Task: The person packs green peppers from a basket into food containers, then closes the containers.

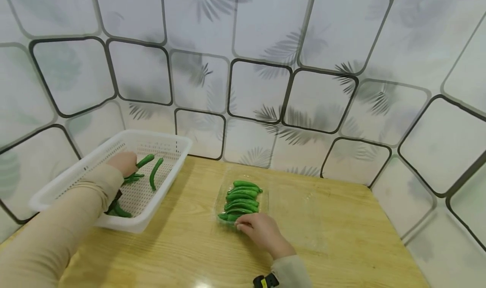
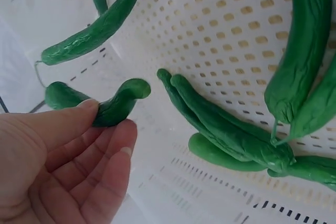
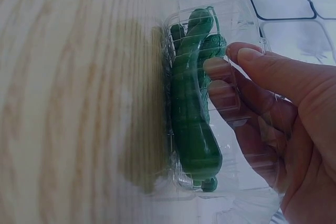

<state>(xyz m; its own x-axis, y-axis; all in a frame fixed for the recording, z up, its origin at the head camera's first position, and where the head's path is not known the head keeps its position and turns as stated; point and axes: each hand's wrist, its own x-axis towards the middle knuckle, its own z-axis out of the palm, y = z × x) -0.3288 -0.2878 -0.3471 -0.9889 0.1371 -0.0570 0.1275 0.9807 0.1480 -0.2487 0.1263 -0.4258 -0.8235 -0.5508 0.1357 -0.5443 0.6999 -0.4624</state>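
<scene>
My left hand [image 1: 124, 163] reaches into a white perforated basket [image 1: 180, 146]. In the left wrist view, its thumb and fingers pinch a curved green chili pepper [image 2: 118, 103]. Several other green peppers [image 2: 231, 137] lie in the basket around it. A clear plastic box [image 1: 221, 195] on the table contains a stacked row of green peppers [image 1: 241, 196]. At its near right corner, my right hand [image 1: 263, 233] grips the thin plastic edge between thumb and fingers. Through the clear wall, the right wrist view shows a long pepper [image 3: 191, 103] beside the fingertips.
The box's transparent lid [image 1: 296, 212] spreads flat over the wooden table [image 1: 182, 245] to the right. Behind the table hangs a patterned curtain or covering [image 1: 258, 89]. A dark watch-like band [image 1: 265, 281] is on the right wrist.
</scene>
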